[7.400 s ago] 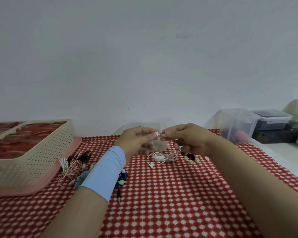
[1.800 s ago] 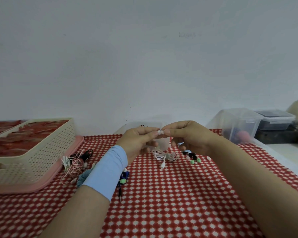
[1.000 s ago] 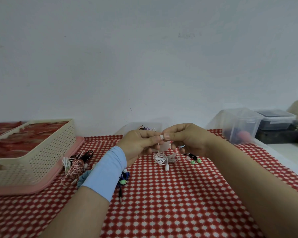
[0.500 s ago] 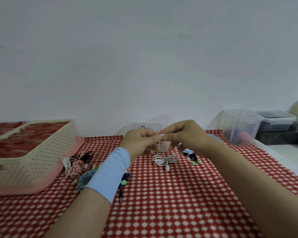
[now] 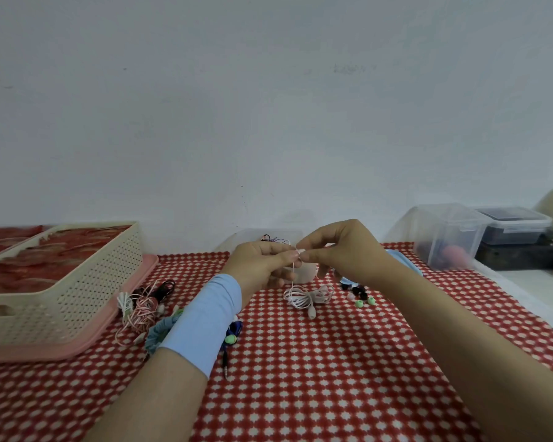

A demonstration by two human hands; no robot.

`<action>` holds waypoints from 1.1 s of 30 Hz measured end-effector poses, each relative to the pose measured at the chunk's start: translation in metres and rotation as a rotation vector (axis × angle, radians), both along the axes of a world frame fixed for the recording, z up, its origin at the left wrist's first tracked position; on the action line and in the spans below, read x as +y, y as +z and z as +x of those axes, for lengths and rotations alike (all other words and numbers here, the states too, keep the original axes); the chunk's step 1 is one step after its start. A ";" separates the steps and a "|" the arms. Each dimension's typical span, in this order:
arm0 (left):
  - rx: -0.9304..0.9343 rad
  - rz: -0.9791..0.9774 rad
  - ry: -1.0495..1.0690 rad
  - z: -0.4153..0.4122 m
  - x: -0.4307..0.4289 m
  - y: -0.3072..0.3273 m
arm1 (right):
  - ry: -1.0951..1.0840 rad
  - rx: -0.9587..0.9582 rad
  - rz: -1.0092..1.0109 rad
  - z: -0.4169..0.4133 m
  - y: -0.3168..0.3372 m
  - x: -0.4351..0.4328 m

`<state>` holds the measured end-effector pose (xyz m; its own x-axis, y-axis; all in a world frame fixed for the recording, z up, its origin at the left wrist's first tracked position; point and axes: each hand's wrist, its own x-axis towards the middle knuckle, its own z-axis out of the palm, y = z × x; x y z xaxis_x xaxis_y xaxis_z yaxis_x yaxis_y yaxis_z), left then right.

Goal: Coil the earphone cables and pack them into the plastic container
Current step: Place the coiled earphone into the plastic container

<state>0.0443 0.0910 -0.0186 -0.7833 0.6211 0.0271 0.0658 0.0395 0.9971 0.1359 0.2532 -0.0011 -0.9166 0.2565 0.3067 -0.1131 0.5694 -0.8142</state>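
Observation:
My left hand (image 5: 262, 263) and my right hand (image 5: 342, 250) meet above the table, both pinching one end of a white earphone cable (image 5: 307, 296). From the fingers the cable drops to a loose bundle on the red checked cloth, one earbud lying in front. Behind my hands stands a small clear plastic container (image 5: 307, 272) with dark and purple cables showing at its top. A tangle of pink, white and black earphones (image 5: 144, 306) lies at the left. Blue and green earphones (image 5: 232, 334) lie partly hidden by my left forearm.
A cream perforated basket (image 5: 77, 282) on a pink tray (image 5: 128, 301) fills the left. Loose green and black ear tips (image 5: 361, 296) lie right of the white bundle. Clear lidded boxes (image 5: 447, 234) stand at the far right by the wall.
My hands stay together at the cable's end with small finger shifts. The white bundle has settled lower on the cloth, its earbud lying in front.

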 end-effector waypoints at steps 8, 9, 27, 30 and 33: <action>-0.030 0.042 -0.113 -0.002 -0.007 0.004 | 0.156 -0.165 -0.358 0.010 0.005 0.004; -0.021 0.035 -0.124 -0.001 -0.007 0.005 | 0.177 -0.183 -0.388 0.010 0.005 0.005; 0.009 0.011 -0.218 0.002 -0.007 0.005 | 0.193 -0.291 -0.393 0.010 0.006 0.006; -0.039 0.064 -0.217 0.001 -0.009 0.007 | 0.226 -0.246 -0.431 0.009 0.006 0.004; -0.016 0.057 -0.252 0.002 -0.009 0.010 | 0.284 -0.276 -0.459 0.011 0.009 0.007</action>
